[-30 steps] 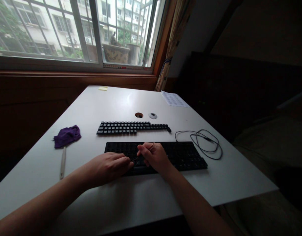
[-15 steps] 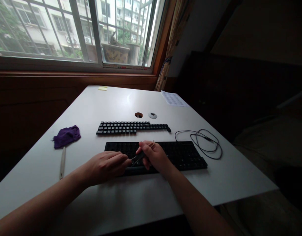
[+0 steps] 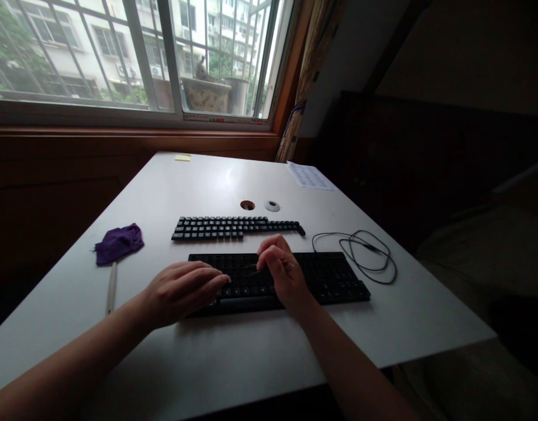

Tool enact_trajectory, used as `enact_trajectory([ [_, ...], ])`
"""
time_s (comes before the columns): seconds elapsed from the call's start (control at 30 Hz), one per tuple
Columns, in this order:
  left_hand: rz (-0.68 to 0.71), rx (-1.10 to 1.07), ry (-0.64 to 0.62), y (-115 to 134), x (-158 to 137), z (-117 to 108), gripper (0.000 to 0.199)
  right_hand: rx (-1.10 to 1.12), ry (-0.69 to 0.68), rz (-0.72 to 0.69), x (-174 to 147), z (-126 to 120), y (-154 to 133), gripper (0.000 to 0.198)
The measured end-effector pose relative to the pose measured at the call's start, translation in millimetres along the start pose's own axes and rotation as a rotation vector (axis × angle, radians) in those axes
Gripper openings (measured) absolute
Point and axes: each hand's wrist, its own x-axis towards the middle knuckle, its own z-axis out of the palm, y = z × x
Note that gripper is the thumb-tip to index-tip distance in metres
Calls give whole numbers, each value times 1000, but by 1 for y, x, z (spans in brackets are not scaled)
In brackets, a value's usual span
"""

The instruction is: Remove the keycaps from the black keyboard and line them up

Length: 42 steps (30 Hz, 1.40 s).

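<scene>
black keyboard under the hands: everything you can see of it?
The keyboard is long, black, plastic-looking, and lies flat on the white desk, on the near side of the rows of loose keycaps. Fitted keycaps show in its front rows; farther back on the left it looks bare, though too dark for detail. A black cable runs from its back edge into loops on the right. The left hand covers its front left part, the right hand its middle; contact is unclear.

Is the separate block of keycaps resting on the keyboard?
No, the block of keycaps lies on the white table, beyond the keyboard.
</scene>
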Motion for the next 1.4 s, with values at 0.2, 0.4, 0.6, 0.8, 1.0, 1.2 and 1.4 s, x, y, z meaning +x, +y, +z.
enact_trajectory([
  [0.2, -29, -46, -11, 1, 5, -3, 36, -55, -157, -122, -2, 1, 0, 25],
  [0.4, -27, -70, 9, 5, 13, -4, 32, -89, -294, -183, -4, 9, 2, 29],
  [0.6, -23, -72, -2, 4, 10, 0, 32, -80, -329, -168, -5, 10, 0, 21],
  [0.8, 16, 32, -71, -7, 4, 3, 39, -218, -278, -140, 2, 1, 11, 18],
  [1.0, -186, 28, -93, -20, 0, 7, 27, -509, -230, -13, 34, -25, 35, 12],
  [1.2, -329, 20, -114, -31, -10, 9, 13, -728, -395, 112, 67, -24, 65, 14],
  [1.4, -350, -1, -113, -31, -9, 7, 13, -810, -421, 184, 67, -10, 86, 19],
])
